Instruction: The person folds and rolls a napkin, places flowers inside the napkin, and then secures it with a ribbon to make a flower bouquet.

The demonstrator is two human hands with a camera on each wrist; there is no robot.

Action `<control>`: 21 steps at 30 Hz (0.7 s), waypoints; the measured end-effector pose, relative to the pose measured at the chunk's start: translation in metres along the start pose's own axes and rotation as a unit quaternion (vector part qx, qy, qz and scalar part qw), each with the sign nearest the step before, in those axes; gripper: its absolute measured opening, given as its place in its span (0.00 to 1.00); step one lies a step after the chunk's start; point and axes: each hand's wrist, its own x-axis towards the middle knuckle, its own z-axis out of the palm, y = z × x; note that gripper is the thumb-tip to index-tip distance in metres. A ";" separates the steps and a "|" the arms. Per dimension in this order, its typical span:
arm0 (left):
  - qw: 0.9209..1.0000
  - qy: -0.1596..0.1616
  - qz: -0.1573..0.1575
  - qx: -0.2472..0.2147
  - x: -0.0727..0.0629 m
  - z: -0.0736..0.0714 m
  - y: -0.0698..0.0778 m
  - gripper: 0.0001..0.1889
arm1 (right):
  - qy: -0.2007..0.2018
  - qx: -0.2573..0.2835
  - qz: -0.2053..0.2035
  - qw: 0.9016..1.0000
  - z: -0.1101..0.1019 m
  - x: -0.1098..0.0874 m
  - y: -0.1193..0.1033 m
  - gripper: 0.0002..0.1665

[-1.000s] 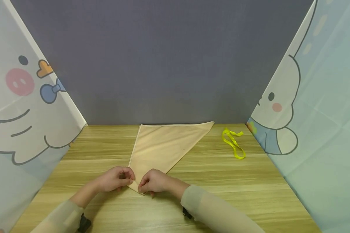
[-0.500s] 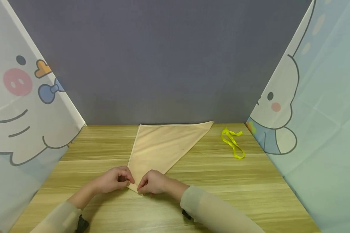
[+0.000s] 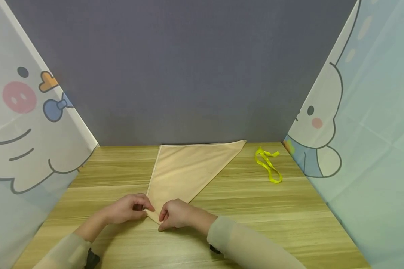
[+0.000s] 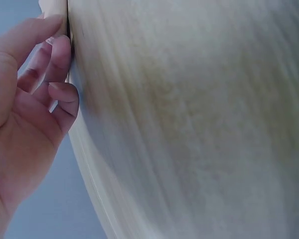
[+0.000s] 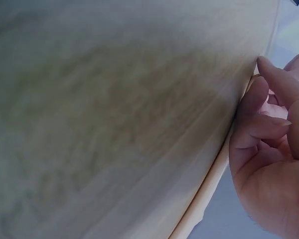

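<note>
Cloth [image 3: 185, 170] lies with its long axis running from near fold [image 3: 153, 216] to far right; left hand [image 3: 128, 209] pinches the fold's left end, right hand [image 3: 176, 213] its right end.

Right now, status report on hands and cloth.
Left hand, right hand pinch near end of beige cloth. Near edge folded. Yellow ribbon right, out of the way.

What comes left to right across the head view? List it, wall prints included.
Pink snout → blue bow → left hand → right hand → yellow ribbon → pink cheek. Cloth left out: the right hand overlaps it.
</note>
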 end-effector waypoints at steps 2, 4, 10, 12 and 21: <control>1.000 0.003 0.000 0.009 0.000 0.000 -0.001 0.10 | 0.006 -0.015 -0.001 1.000 0.000 -0.001 -0.001 0.10; 1.000 0.006 -0.002 0.018 0.000 0.001 -0.001 0.10 | 0.010 -0.027 -0.005 1.000 0.000 -0.001 -0.002 0.08; 0.999 0.022 -0.033 0.026 0.002 0.001 -0.001 0.09 | 0.029 -0.045 -0.023 0.998 0.000 0.000 0.001 0.06; 0.998 0.025 -0.048 0.017 0.003 0.001 0.000 0.09 | 0.037 -0.061 -0.029 0.997 -0.001 0.000 0.002 0.07; 0.993 0.039 -0.110 0.015 0.011 0.002 0.003 0.09 | 0.048 -0.044 -0.022 0.998 -0.006 -0.001 0.007 0.09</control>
